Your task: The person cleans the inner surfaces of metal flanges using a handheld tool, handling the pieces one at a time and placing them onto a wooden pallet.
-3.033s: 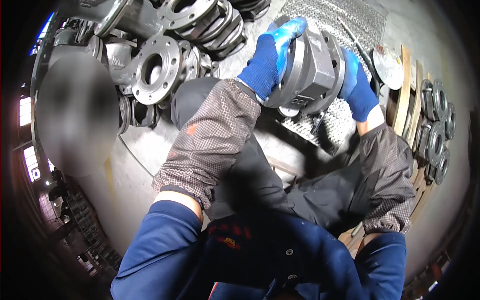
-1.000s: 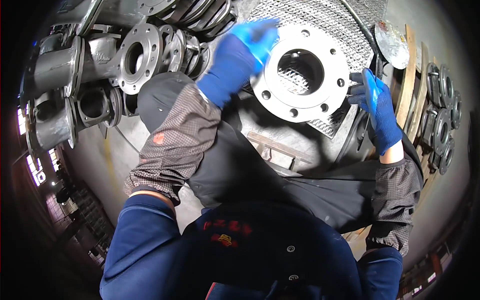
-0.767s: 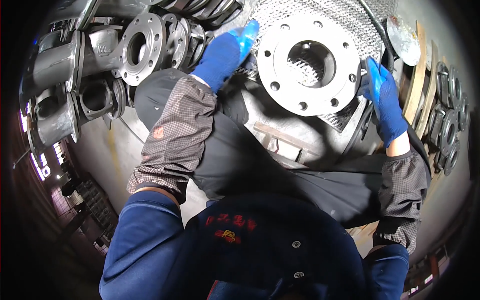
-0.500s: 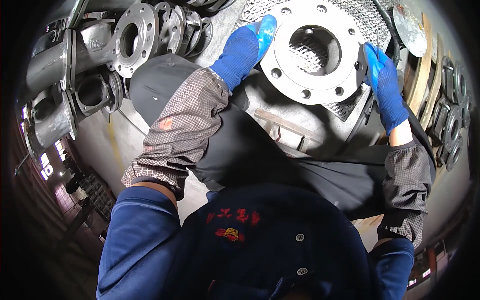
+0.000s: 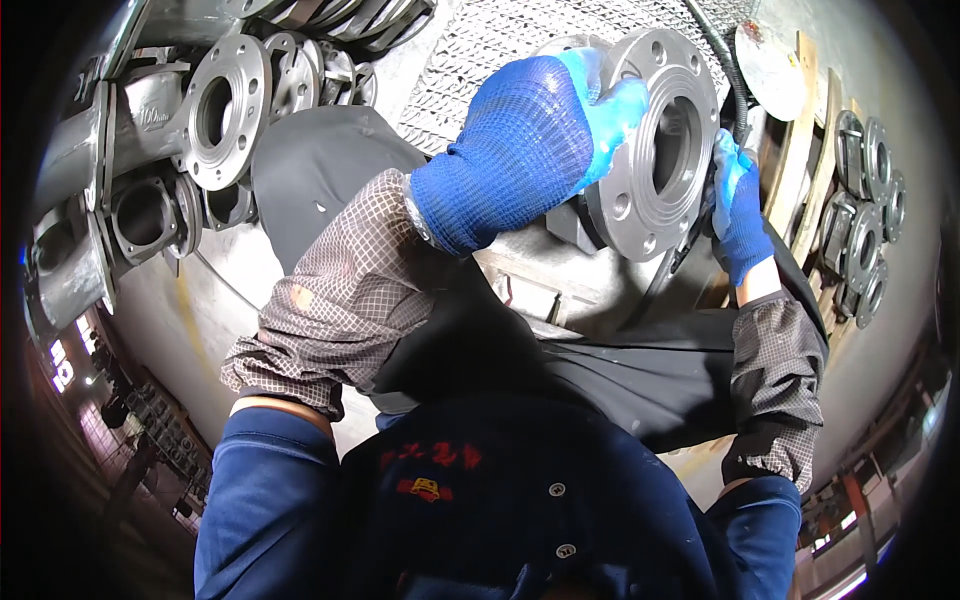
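Note:
A grey metal flanged fitting (image 5: 640, 200) stands tilted on its side in front of me, its ringed face with several bolt holes turned to the right. Part of a second round flange (image 5: 572, 44) shows behind it. My left hand (image 5: 530, 140), in a blue coated glove, is closed on the fitting's left rim, with blue fingertips over the edge. At the fitting's right rim, my right hand (image 5: 742, 205), gloved the same way, is closed against the edge; part of its grip is hidden.
A patterned metal plate (image 5: 460, 75) lies beyond the fitting. A black hose (image 5: 722, 50) runs down beside wooden strips (image 5: 800, 140). Several flanged pipes (image 5: 150, 120) are stacked on the left; more flanges (image 5: 862, 240) lie at the right.
The fitting has turned from facing up to standing tilted, its face to the right. My left hand has moved right and nearer along its rim. My right hand sits slightly lower.

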`<action>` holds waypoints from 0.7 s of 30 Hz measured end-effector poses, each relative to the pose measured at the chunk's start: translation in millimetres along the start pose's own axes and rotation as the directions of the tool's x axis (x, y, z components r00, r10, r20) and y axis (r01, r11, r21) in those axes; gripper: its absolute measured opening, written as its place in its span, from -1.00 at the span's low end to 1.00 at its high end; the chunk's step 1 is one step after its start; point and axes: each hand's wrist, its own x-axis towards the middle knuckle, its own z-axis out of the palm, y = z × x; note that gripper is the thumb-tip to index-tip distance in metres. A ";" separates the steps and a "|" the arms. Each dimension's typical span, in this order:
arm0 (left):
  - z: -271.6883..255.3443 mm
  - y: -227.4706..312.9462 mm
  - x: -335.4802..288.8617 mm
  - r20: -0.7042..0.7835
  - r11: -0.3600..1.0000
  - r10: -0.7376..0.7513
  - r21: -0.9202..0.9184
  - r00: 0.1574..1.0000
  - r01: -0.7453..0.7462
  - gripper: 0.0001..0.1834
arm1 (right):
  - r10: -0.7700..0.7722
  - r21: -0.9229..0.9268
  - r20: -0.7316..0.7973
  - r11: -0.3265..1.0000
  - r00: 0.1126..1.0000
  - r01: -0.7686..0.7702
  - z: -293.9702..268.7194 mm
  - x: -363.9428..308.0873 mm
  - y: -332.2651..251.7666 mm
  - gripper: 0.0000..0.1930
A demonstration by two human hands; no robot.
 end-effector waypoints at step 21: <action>5.9 -91.7 26.7 -0.185 0.880 -0.246 -0.455 0.951 0.139 -0.40 | -0.283 -0.120 -0.018 0.953 0.959 0.279 7.1 -61.7 -80.7 -0.66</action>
